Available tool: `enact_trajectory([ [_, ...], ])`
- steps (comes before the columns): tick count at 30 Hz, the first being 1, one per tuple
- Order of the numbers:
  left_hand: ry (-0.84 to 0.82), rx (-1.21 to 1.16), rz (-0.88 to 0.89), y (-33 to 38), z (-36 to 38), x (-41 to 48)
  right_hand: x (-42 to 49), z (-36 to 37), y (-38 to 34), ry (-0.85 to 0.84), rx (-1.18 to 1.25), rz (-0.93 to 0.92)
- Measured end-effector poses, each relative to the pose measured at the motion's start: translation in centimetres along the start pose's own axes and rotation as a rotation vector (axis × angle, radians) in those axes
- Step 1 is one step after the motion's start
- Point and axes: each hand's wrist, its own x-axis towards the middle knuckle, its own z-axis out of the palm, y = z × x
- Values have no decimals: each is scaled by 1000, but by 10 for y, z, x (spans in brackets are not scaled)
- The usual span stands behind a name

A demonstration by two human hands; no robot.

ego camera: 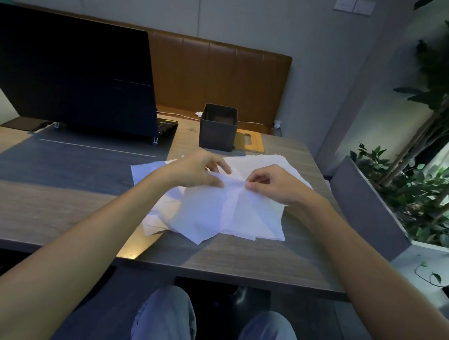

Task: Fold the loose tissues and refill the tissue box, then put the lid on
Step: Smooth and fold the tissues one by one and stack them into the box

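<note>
Head view: the left hand [195, 172] and right hand [272, 184] meet over the middle of the bench [44, 211], each grip a narrow thumb-and-finger pinch holding the raised far edge of the top tissue [207, 213], the two sets of fingertips close together. This sheet drapes over the pile of loose tissues [260, 164], which lie flat and overlapping beneath and around the hands. The open dark tissue box [217, 134] stands upright at 12 o'clock from the pile, the wooden lid [250, 142] lies flat just beside it at its 3 o'clock, and a laptop [66, 73] stands at 10 o'clock.
</note>
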Motion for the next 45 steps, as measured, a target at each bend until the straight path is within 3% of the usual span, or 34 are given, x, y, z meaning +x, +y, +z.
enact_trajectory([
  [17, -14, -414, -311, -7, 4, -3, -13, -29, 30, 47, -26, 8],
  [24, 175, -388, -329, -11, 28, 6, -11, -15, 47, 121, -78, 82],
  [36, 198, -169, -256, -14, 32, 5, -5, -11, 50, 158, -42, 140],
  [38, 222, -32, -247, -14, 35, 4, -5, -8, 48, 180, -70, 150],
  [40, 307, 257, -157, -12, 44, 3, -8, 0, 44, 221, -149, 138],
  [42, 354, 478, 48, -4, 62, 0, -13, 15, 41, 259, -249, 82],
  [45, 253, 608, 226, 6, 92, -1, -23, 43, 33, 233, -283, -20],
])
